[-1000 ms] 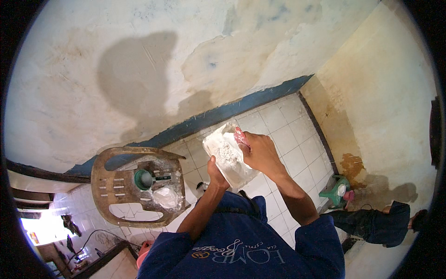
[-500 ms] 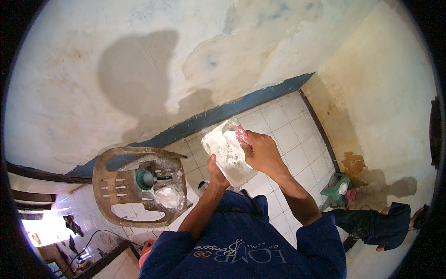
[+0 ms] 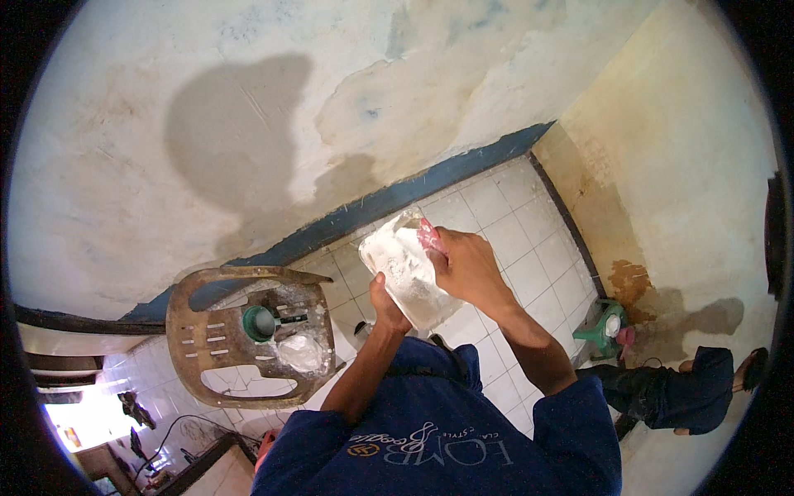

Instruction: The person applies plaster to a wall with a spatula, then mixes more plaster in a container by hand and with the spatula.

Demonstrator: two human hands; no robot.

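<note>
In front of my body I hold a shallow rectangular tray [image 3: 430, 312] with white powdery filler [image 3: 404, 263] heaped in it. My left hand [image 3: 387, 304] grips the tray's near left edge, thumb up along the side. Over its right side, my right hand [image 3: 471, 269] is closed round a red-handled putty knife [image 3: 429, 237], smeared white. The knife's lower end sits at the filler near the tray's far end; my fingers and the filler partly hide it.
At the left stands a dirty plastic chair [image 3: 194, 331] bearing a green cup [image 3: 260, 323] and a white bag [image 3: 299, 353]. A patched wall [image 3: 463, 107] rises ahead. At the right are a green stool [image 3: 591, 331] and another person [image 3: 695, 390].
Both hands keep their grip on the tray and putty knife, with only slight movement at the filler. The view has shifted a little; the person at the right has moved slightly.
</note>
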